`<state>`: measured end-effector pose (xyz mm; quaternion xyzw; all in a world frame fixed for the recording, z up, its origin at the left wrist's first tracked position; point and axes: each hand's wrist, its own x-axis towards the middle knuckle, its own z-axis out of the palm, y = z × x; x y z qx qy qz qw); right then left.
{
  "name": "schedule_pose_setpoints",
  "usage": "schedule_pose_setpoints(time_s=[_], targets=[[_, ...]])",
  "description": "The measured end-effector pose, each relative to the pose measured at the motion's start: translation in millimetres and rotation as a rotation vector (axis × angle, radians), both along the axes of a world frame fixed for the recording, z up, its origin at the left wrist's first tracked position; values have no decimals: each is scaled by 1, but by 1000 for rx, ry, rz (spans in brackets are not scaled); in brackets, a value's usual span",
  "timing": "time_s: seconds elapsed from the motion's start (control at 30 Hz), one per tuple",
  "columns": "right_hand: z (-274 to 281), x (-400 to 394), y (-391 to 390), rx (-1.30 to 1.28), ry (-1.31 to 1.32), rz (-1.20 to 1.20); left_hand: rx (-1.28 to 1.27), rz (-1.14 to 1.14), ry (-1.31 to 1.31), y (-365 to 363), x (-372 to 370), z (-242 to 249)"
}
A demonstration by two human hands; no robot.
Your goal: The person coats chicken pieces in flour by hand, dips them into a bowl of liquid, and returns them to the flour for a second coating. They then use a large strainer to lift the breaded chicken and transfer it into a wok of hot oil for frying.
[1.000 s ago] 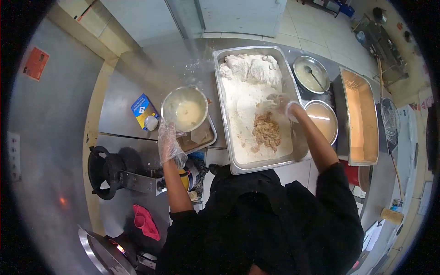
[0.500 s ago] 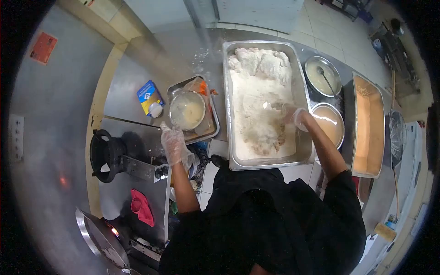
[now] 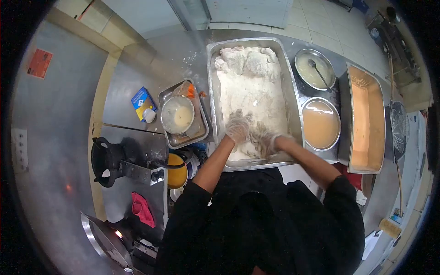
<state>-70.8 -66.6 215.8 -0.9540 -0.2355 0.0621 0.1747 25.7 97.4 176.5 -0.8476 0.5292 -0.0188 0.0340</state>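
Observation:
Both hands wear clear plastic gloves and are in the near part of a large steel tray (image 3: pixel 211 87) of white flour (image 3: pixel 259 97). My left hand (image 3: pixel 238 129) lies on the flour at the tray's left side, its fingers stretched forward and dusted white. Just right of it, my right hand (image 3: pixel 271 141) reaches into the flour; its fingers are blurred and partly covered. A flour-coated lump (image 3: pixel 247 149) sits below and between the hands. More flour-coated pieces (image 3: pixel 261 63), of a kind I cannot make out, are heaped at the tray's far end.
Left of the tray, a smaller metal tray (image 3: pixel 206 120) bears a bowl (image 3: pixel 167 114) with pale contents. A blue-yellow box (image 3: pixel 144 101) lies beyond it. On the right are a bowl with a ladle (image 3: pixel 321 75), a bowl of orange-tan liquid (image 3: pixel 321 124) and a deep pan (image 3: pixel 368 119). A burner (image 3: pixel 104 160) stands at left.
My left hand has moved right, from beside the small tray into the flour. My right hand has come nearer to me and left within the tray. The view has shifted slightly.

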Motion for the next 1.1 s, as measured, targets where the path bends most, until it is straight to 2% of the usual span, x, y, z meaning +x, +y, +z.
schedule_pose_setpoints(time_s=[0.07,0.1,0.13,0.17,0.2,0.27,0.3,0.4,0.47,0.53,0.57,0.6,0.63,0.67,0.7,0.8,0.83,0.9,0.97,1.0,1.03,1.07,1.1], targets=[[-8,-2,9,-274,-33,-71,-100,103,412,-2,-3,-3],[4,17,7,-231,201,-184,-150,156,610,-4,-1,9],[18,28,1,-181,434,-295,-145,122,526,-1,-2,22],[43,28,-5,-193,344,-245,-139,87,441,4,-8,50],[44,29,-13,-184,331,-72,-134,55,356,10,-13,65],[42,27,-29,-172,304,290,-199,-21,522,20,-23,57],[70,25,-15,-230,691,-40,-236,-51,608,23,-29,57],[41,29,-35,149,641,109,421,-52,606,3,-46,63],[14,37,-50,404,609,209,163,151,759,13,-47,54],[128,59,-37,382,1009,108,6,269,875,23,-49,65],[90,77,-50,418,935,25,-36,199,778,31,-44,65],[88,99,-47,186,659,70,-80,184,663,32,-41,59],[78,117,-44,91,433,11,-120,166,544,34,-37,50],[64,138,-39,35,430,-18,-156,144,426,38,-36,40],[50,153,-32,-21,423,-48,-193,323,337,37,-37,31],[17,151,-3,-80,290,-99,-21,350,449,31,-31,5],[-7,163,1,-185,490,-96,-3,335,506,26,-24,6],[35,148,-3,-131,533,255,33,315,633,19,-17,17],[-76,163,-37,299,861,218,-174,424,675,19,-23,43],[-53,152,-48,384,785,235,-277,475,693,19,-26,64],[0,132,-58,467,706,252,-403,308,677,22,-34,93],[35,114,-60,550,626,266,-298,277,628,22,-34,88],[41,105,-58,276,592,250,-191,244,580,22,-35,79]])
